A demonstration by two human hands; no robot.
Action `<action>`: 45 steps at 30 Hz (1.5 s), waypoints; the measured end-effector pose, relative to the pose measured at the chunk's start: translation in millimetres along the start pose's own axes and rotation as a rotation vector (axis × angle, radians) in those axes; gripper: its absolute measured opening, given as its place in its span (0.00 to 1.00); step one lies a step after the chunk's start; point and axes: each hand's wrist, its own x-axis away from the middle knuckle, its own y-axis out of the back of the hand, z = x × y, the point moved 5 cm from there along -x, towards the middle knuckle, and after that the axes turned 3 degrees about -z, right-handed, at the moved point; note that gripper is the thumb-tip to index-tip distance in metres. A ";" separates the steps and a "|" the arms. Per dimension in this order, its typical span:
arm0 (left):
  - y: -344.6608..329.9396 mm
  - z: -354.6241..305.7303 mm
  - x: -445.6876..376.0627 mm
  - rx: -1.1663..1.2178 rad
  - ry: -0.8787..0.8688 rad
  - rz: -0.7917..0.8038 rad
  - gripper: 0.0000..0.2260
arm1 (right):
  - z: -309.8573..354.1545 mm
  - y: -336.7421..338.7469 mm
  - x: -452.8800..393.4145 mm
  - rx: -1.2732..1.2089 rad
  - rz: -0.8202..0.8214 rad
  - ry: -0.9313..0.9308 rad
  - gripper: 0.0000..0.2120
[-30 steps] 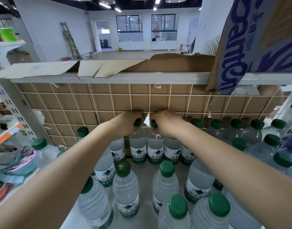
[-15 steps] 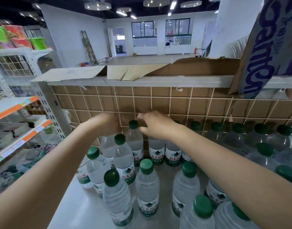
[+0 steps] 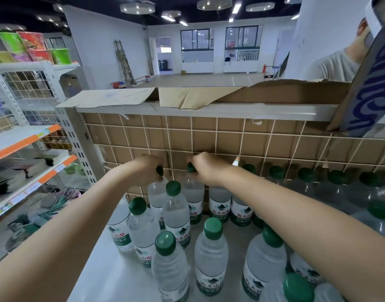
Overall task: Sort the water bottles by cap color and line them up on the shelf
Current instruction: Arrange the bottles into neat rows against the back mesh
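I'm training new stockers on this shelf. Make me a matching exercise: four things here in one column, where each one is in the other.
Things:
1. left hand
2. right hand
3. cardboard sheets
4. ladder

Places:
A. leaning on the far white wall
B. on top of the shelf unit
C. gripping the bottle cap further right
D. gripping the bottle cap further left

Pairs: 1-D, 2-C, 3-B, 4-A
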 end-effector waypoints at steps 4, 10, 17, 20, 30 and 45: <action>-0.3 -10.7 -8.8 0.006 -0.031 -0.003 0.09 | -5.6 12.2 -0.3 0.136 -0.069 -0.004 0.13; -1.1 -29.7 -25.4 0.014 -0.055 -0.041 0.13 | -7.2 16.6 -0.9 0.116 -0.127 -0.014 0.13; -0.1 -31.7 -32.4 -0.019 -0.145 -0.031 0.14 | -7.5 9.8 1.2 0.151 -0.166 0.017 0.07; 0.2 -29.4 -33.2 -0.018 -0.165 -0.026 0.14 | -5.0 12.9 0.0 0.197 -0.178 0.027 0.06; -0.7 -26.3 -28.9 0.103 -0.155 -0.078 0.16 | -12.6 5.9 -0.4 0.119 -0.121 0.019 0.12; 20.7 -32.7 19.0 0.142 -0.058 -0.265 0.14 | 1.9 34.0 61.4 -0.126 -0.005 0.082 0.17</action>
